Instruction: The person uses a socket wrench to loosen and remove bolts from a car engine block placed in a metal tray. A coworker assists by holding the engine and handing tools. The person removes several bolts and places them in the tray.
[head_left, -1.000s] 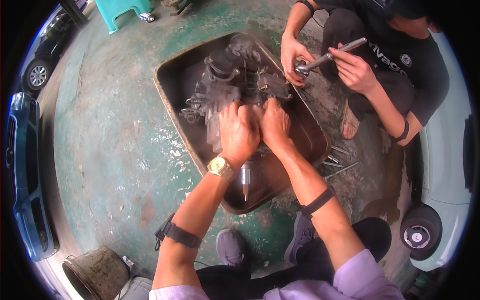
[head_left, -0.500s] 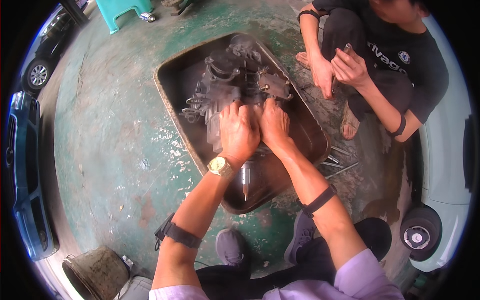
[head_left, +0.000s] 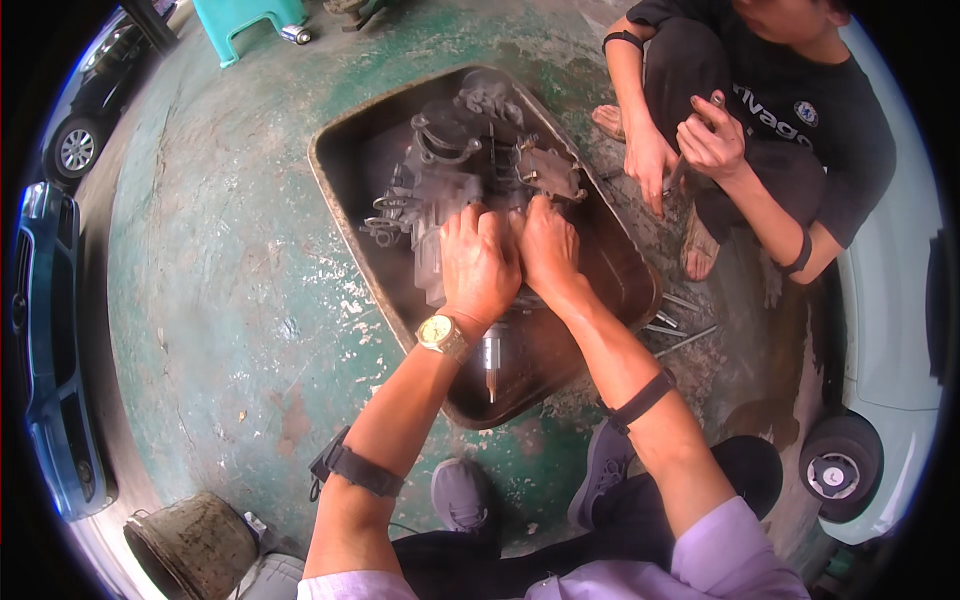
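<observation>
A grimy grey metal gearbox (head_left: 428,255) lies in a dark, worn metal tray (head_left: 525,372) on the floor. My left hand (head_left: 480,260), with a gold watch at its wrist, is closed with fingers curled down over the middle of the housing. Right beside it my right hand (head_left: 548,245) is also closed on the casing, knuckles up. Both sets of fingertips are hidden, so the exact part they grip does not show. From under my hands a shiny splined shaft (head_left: 491,358) points back toward me.
A co-worker (head_left: 690,100) squats at the tray's far right, holding a metal tool (head_left: 708,110). Metal rods (head_left: 685,340) lie beside the tray. A dirty bucket (head_left: 195,545) is at lower left, a turquoise stool (head_left: 235,25) at far left. Cars flank the area.
My hands and the gearbox look unmoved. The co-worker's hands have shifted slightly to the right, the tool in the raised hand now tilted differently.
</observation>
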